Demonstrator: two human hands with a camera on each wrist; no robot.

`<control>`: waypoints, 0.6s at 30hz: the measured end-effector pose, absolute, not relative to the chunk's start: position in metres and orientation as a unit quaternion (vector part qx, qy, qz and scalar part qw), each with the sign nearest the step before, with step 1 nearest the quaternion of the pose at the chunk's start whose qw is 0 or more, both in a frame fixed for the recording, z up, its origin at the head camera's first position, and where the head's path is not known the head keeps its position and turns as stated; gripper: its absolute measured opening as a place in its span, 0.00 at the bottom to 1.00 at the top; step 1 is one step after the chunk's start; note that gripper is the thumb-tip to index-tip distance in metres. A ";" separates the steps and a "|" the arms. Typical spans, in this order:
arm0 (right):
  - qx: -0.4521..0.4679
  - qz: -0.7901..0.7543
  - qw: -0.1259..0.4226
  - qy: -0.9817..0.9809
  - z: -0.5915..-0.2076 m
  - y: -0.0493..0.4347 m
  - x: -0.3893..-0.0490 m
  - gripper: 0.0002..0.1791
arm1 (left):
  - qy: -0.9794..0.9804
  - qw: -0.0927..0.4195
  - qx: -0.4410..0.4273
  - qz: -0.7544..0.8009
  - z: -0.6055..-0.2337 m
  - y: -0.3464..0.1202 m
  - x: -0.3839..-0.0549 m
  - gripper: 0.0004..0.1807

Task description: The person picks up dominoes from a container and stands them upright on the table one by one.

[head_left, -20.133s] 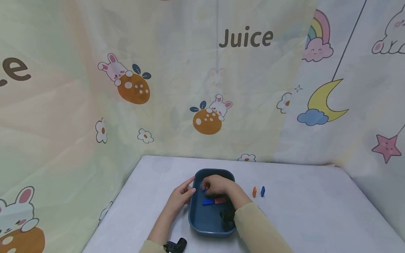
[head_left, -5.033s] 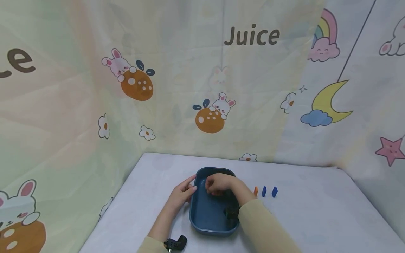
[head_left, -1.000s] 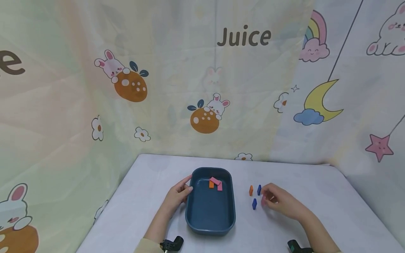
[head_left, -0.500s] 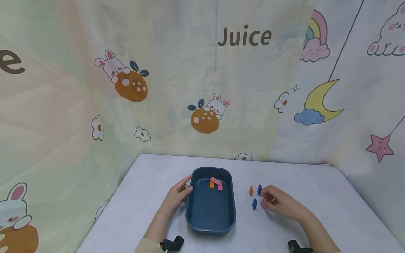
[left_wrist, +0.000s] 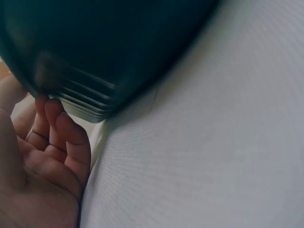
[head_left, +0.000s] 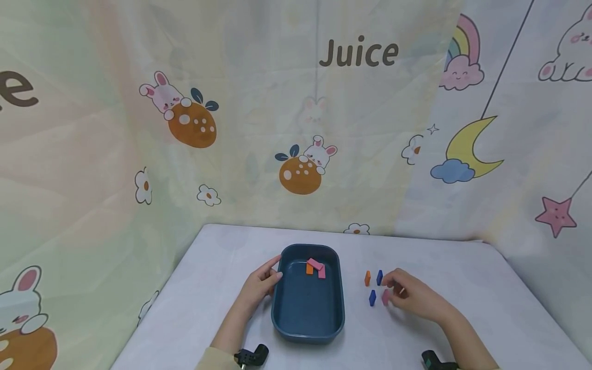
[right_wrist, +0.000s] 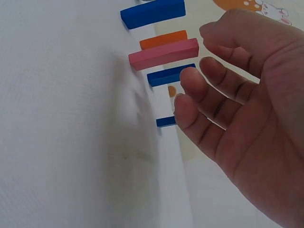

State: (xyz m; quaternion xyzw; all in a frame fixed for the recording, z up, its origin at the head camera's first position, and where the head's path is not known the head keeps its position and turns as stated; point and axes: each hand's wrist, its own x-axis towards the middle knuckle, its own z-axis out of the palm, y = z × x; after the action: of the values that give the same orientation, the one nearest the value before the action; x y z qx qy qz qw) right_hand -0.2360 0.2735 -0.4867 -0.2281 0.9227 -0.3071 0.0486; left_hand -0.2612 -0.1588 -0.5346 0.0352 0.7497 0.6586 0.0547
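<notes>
My left hand (head_left: 260, 283) holds the left rim of a dark blue tray (head_left: 307, 329), its fingertips against the outer wall (left_wrist: 85, 90) in the left wrist view. Inside the tray's far end lie an orange block (head_left: 309, 269) and two pink blocks (head_left: 321, 272), one leaning over the others. My right hand (head_left: 416, 294) hovers beside a standing pink block (head_left: 386, 297), fingers loosely bent. The right wrist view shows a gap between the fingers and that pink block (right_wrist: 164, 54).
Left of the right hand stand an orange block (head_left: 367, 278), a blue block (head_left: 380, 277) and a nearer blue block (head_left: 372, 298). Another blue block (right_wrist: 166, 122) shows in the right wrist view, hidden by the hand in the head view. A printed curtain (head_left: 250, 154) hangs behind the table.
Since five seconds ago, the right hand has left the tray; a blue and a pink block now stand on the table. In the last half second its fingers have eased off the pink block.
</notes>
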 end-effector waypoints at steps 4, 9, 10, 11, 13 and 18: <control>-0.229 -0.306 0.038 0.923 -0.485 0.273 -0.236 0.14 | 0.748 0.056 0.040 0.660 -0.534 -0.159 -0.261 0.28; -0.222 -0.306 0.033 0.925 -0.479 0.270 -0.237 0.12 | 0.747 0.058 0.045 0.661 -0.533 -0.158 -0.260 0.29; -0.225 -0.307 0.028 0.924 -0.477 0.268 -0.237 0.12 | 0.747 0.058 0.044 0.661 -0.533 -0.158 -0.260 0.29; -0.231 -0.311 0.024 0.922 -0.473 0.266 -0.238 0.12 | 0.747 0.059 0.043 0.661 -0.533 -0.158 -0.259 0.29; -0.239 -0.319 0.021 0.917 -0.466 0.260 -0.240 0.12 | 0.747 0.058 0.042 0.661 -0.533 -0.158 -0.259 0.29; -0.259 -0.340 0.029 0.904 -0.450 0.240 -0.249 0.11 | 0.749 0.056 0.039 0.660 -0.532 -0.158 -0.259 0.29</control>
State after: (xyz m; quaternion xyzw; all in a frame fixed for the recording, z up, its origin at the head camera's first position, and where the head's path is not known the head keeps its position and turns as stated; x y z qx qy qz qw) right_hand -0.2491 0.2401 -0.4499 -0.2585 0.9038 -0.3399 0.0294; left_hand -0.2585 -0.1582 -0.5318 0.0392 0.7486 0.6596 0.0556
